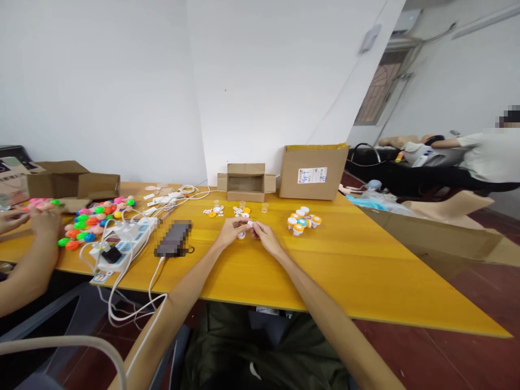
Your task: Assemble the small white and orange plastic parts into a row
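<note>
My left hand (pixel 231 232) and my right hand (pixel 266 238) meet over the middle of the table. Their fingertips pinch a small white piece (pixel 250 222), too small to name. Just below the left fingers is a round white-topped container (pixel 241 235), partly hidden by the hand. Beyond my hands lie small white pieces (pixel 236 211) around an orange ring-shaped lid (pixel 246 210), with clear cups (pixel 264 207) close by. A second group of white pieces (pixel 208 211) and an orange lid (pixel 212 214) is to the left. Capped jars (pixel 298 229) with orange and white lids cluster on the right.
A phone (pixel 174 238), a power strip (pixel 134 244) and loose white cables lie left. Colourful balls (pixel 87 222) are near a co-worker's hands (pixel 44 219). An open small carton (pixel 246 187) and a large carton (pixel 312 184) stand at the back. Another person (pixel 491 154) is far right.
</note>
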A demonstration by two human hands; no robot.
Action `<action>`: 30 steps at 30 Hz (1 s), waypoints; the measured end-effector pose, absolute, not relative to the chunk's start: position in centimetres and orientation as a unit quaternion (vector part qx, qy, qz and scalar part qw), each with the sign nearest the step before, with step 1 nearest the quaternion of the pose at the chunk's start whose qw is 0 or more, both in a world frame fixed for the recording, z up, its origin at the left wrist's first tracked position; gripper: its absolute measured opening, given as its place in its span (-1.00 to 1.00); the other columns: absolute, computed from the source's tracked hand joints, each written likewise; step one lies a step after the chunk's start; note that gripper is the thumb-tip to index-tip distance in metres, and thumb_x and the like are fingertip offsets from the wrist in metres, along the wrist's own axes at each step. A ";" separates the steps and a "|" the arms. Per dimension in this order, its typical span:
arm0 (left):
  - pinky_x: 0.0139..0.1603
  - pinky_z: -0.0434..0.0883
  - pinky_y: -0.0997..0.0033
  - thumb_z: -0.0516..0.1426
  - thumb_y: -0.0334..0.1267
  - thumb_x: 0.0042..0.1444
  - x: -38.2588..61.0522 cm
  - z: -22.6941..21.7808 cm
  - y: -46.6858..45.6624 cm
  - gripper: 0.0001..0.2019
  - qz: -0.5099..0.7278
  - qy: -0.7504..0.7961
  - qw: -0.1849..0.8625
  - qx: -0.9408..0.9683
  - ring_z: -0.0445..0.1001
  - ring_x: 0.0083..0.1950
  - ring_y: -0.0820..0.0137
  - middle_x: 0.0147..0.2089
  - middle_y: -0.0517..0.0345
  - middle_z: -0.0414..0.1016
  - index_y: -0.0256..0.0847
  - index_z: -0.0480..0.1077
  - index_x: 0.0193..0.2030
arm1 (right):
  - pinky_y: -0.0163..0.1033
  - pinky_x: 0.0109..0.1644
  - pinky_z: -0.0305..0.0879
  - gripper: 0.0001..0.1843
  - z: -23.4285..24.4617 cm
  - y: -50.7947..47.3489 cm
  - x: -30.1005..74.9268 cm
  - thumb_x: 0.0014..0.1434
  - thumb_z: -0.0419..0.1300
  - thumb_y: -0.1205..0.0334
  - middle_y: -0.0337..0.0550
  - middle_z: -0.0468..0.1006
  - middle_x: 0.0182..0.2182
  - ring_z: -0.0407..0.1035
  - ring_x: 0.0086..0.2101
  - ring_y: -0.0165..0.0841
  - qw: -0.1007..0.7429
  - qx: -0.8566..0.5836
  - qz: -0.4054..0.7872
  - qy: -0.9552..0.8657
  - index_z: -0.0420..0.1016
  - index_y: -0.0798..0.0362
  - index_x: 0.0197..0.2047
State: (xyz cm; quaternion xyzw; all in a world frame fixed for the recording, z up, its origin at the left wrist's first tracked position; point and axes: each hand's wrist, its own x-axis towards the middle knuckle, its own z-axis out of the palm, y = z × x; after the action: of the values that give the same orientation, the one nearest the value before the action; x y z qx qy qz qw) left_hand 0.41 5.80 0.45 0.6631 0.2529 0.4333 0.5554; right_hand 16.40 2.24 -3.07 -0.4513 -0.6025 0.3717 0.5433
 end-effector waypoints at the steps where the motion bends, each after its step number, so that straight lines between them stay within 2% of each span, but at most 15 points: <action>1: -0.12 0.51 0.29 0.46 0.00 -0.17 0.4 0.4 5.8 -0.59 0.432 0.255 0.554 0.665 0.60 -0.24 0.28 -0.27 0.05 0.69 -0.24 0.64 -0.24 | -0.22 -0.34 0.26 -0.36 -3.0 2.2 16.4 0.09 0.08 -0.50 -0.27 0.35 -0.57 0.25 -0.47 -0.34 0.543 -0.452 0.373 -0.601 0.30 -0.05 -0.50; 14: -0.07 0.51 0.27 0.46 0.00 -0.18 0.4 0.5 5.9 -0.58 0.425 0.270 0.550 0.666 0.61 -0.17 0.24 -0.24 0.03 0.70 -0.24 0.65 -0.22 | -0.23 -0.36 0.24 -0.37 -2.6 1.9 16.4 0.07 0.10 -0.48 -0.27 0.34 -0.56 0.26 -0.48 -0.35 0.547 -0.445 0.396 -0.588 0.34 -0.03 -0.49; 30: -0.04 0.50 0.26 0.45 -0.02 -0.16 0.5 0.1 6.5 -0.61 0.426 0.246 0.535 0.686 0.60 -0.15 0.25 -0.22 0.06 0.69 -0.20 0.64 -0.23 | -0.23 -0.42 0.21 -0.37 -2.5 2.0 16.5 0.02 0.13 -0.49 -0.26 0.34 -0.61 0.25 -0.52 -0.36 0.539 -0.446 0.421 -0.577 0.27 -0.05 -0.56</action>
State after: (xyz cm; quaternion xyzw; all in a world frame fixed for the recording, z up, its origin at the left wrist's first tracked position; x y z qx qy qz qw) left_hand 0.46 6.45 0.09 0.6865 0.2465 0.4263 0.5350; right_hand 16.55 2.03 -2.45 -0.4460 -0.5772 0.4212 0.5389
